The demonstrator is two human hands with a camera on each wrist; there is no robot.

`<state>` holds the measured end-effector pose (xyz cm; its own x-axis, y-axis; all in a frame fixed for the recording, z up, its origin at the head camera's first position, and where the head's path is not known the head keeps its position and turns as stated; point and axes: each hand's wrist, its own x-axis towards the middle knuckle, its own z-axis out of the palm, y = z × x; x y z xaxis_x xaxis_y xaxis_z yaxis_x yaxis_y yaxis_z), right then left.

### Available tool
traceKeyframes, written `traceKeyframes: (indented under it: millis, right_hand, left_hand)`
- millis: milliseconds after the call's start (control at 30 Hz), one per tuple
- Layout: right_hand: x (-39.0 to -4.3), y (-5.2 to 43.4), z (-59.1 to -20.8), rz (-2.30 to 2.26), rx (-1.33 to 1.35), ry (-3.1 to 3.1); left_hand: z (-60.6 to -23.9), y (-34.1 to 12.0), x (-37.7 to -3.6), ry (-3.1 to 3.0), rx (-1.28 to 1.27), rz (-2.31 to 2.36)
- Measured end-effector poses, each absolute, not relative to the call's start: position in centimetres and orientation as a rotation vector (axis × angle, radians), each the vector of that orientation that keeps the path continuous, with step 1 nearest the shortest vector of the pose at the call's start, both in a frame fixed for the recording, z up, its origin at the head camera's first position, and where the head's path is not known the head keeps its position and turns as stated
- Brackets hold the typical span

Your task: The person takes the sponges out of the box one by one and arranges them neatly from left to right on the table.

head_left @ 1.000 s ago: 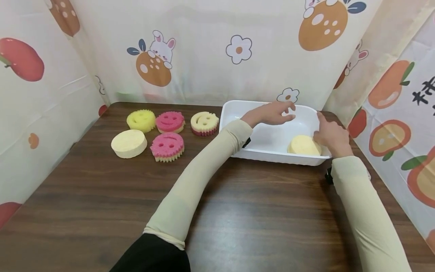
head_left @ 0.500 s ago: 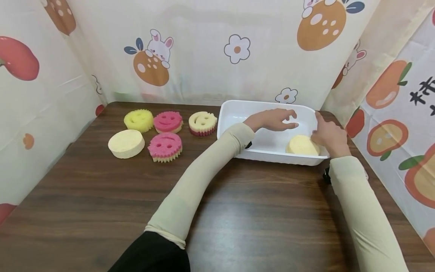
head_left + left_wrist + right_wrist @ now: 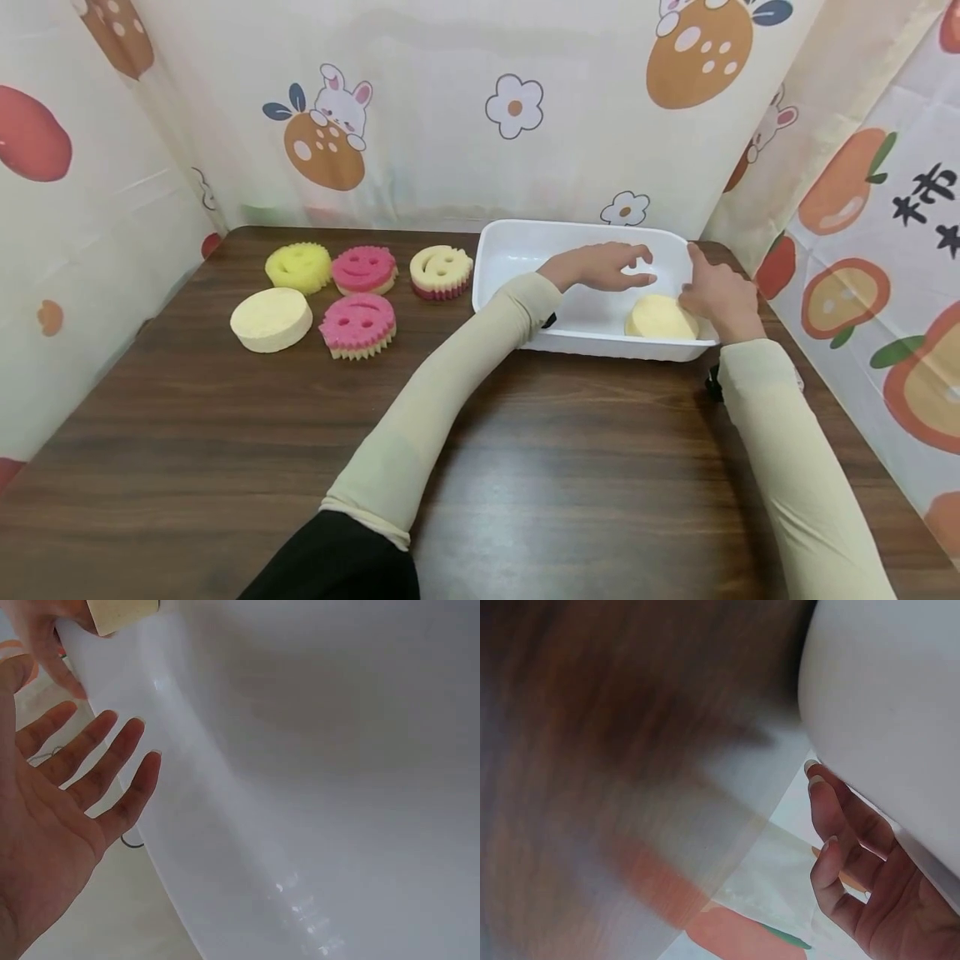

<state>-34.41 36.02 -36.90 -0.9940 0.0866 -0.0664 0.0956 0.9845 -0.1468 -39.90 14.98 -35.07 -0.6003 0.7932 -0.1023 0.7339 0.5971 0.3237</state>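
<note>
Two hands at white plastic tray (image 3: 517,242): left hand (image 3: 603,267) open above it; right hand (image 3: 718,297) gripping pale-yellow round sponge (image 3: 660,318) w/ rim.

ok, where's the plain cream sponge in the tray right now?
Head view: cream sponge lies in the white tray's near right corner, beside the right hand.

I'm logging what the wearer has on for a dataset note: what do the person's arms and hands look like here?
Both arms are covered to the wrist by snug pale beige sleeves. The left arm's upper part shows a black garment over it. A small dark object sits under the right wrist, another at the left. The left hand and right hand are bare: no gloves or rings visible.
</note>
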Motion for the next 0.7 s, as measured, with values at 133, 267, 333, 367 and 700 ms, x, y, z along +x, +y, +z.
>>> traceKeyframes:
  millis: [133, 267, 333, 367, 700]
  right_hand:
    - [-34.63, 35.97, -36.95, -0.223, 0.130, 3.097]
    - [-34.61, 35.83, -36.87, -0.227, 0.125, 3.092]
    - [-34.52, 35.79, -36.84, -0.224, 0.131, 3.084]
    - [-34.45, 35.76, -36.82, -0.224, 0.135, 3.081]
    - [-34.30, 35.83, -36.87, -0.212, 0.151, 3.078]
  left_hand:
    - [-35.03, 14.87, -39.98, 2.592, 1.273, 0.350]
    - [-34.99, 14.76, -39.91, 2.572, 1.263, 0.313]
    - [-35.00, 14.78, -39.88, 2.559, 1.263, 0.306]
    - [-35.04, 14.83, -39.89, 2.554, 1.265, 0.306]
    - [-35.47, 15.41, -39.68, 2.539, 1.296, 0.229]
